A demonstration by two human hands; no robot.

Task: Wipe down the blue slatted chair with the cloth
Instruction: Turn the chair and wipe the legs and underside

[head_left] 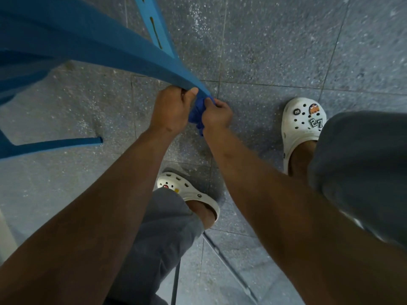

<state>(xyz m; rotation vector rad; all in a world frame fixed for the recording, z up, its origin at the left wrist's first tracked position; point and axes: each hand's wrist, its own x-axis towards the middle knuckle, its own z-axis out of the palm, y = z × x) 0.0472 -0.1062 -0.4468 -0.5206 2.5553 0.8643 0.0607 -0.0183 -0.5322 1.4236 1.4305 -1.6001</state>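
A person in gray trousers and white clogs is standing over the blue slatted chair (72, 47), which is tipped toward them so that one of its long blue members is slanting down across the speckled gray tile floor (275, 51) to a point between their hands. The left hand (170, 110) is gripping the low end of that member, fingers curled around it and thumb lying along its edge. The right hand (217, 115) is bunching the blue cloth (197, 116) in curled fingers and pressing it against the tip of the same member; the cloth is sitting wedged between the two hands, touching both, with a fold hanging below.

By the look of it, the wiping is under way on this one member, with the end being worked while the other hand steadies the chair. How much of the chair is already clean cannot be told from here. The next move seems to call for drawing the cloth back up along the member, or shifting to the next slat, while the left hand is keeping the tilted frame from swinging; the slots in the paler blue piece (155, 29) above look grimy and may want attention.

No containers are in view. A thin metal frame (226, 265) is showing near the person's feet.
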